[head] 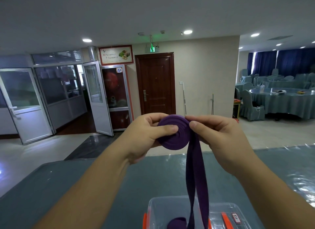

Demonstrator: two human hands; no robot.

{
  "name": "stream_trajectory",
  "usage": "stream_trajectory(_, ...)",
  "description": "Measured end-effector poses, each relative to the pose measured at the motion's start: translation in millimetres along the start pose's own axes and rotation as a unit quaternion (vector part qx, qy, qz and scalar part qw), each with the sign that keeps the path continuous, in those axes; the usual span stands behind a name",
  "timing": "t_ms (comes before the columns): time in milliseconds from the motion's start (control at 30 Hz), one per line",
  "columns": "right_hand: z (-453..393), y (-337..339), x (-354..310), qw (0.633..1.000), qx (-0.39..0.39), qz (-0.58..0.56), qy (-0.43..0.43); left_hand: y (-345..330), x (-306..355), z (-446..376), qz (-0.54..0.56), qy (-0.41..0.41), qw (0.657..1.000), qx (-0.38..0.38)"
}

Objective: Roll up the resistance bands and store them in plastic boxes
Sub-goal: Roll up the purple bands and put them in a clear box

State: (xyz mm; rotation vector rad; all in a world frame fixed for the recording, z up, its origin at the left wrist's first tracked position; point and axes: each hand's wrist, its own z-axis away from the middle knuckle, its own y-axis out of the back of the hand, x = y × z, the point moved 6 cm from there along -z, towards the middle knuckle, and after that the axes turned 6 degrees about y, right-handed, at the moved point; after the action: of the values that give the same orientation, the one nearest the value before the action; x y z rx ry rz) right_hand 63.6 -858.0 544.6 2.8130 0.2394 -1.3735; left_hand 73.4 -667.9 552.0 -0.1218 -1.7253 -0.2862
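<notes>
Grey table, both hands pinching purple band, box beneath

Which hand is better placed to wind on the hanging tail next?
Right, probably. The right hand already pinches the loose tail where it leaves the purple roll; the left hand grips the roll itself, thumb across its face.

Two bare forearms entered from 7 and 5 o'clock. Left hand and right hand wore no gloves; short trimmed nails showed, no sleeves showed.
</notes>
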Motion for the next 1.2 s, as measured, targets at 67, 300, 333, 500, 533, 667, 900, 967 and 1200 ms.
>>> stream_trajectory(67,-0.5,1.0,1.7,1.000,-0.007,-0.005,-0.006,-0.3,-0.1,1.0,-0.021,-0.002,1.000,0.001)
stream_trajectory(300,4.1,0.8,1.6,1.000,0.003,0.015,-0.005,-2.6,0.4,6.9,-0.026,-0.015,0.999,0.012)
stream_trajectory(333,4.1,1.5,1.4,1.000,0.005,0.020,-0.009,-3.9,-2.2,7.0,-0.004,-0.017,1.000,0.018)
stream_trajectory(500,6.9,4.2,-1.3,0.994,-0.054,0.088,-0.042,-4.5,-3.6,9.3,-0.126,-0.024,0.992,0.012)
stream_trajectory(533,8.2,2.7,-1.6,0.991,-0.073,0.099,-0.048,-5.8,-0.8,10.8,-0.177,-0.018,0.984,-0.011)
stream_trajectory(667,11.4,0.6,-2.1,0.992,-0.071,0.096,-0.038,-4.2,6.8,13.1,-0.238,-0.034,0.970,-0.026)
stream_trajectory(900,6.4,7.0,-6.1,0.993,-0.065,0.094,-0.024,-12.6,2.9,12.2,-0.185,-0.028,0.982,-0.011)
stream_trajectory(967,5.9,5.9,-9.3,0.993,-0.063,0.098,-0.010,-12.9,8.7,11.0,-0.227,-0.039,0.973,-0.007)
stream_trajectory(1200,3.4,16.4,-14.0,0.994,-0.049,0.100,0.006,-14.1,4.6,7.9,-0.095,-0.045,0.994,0.032)
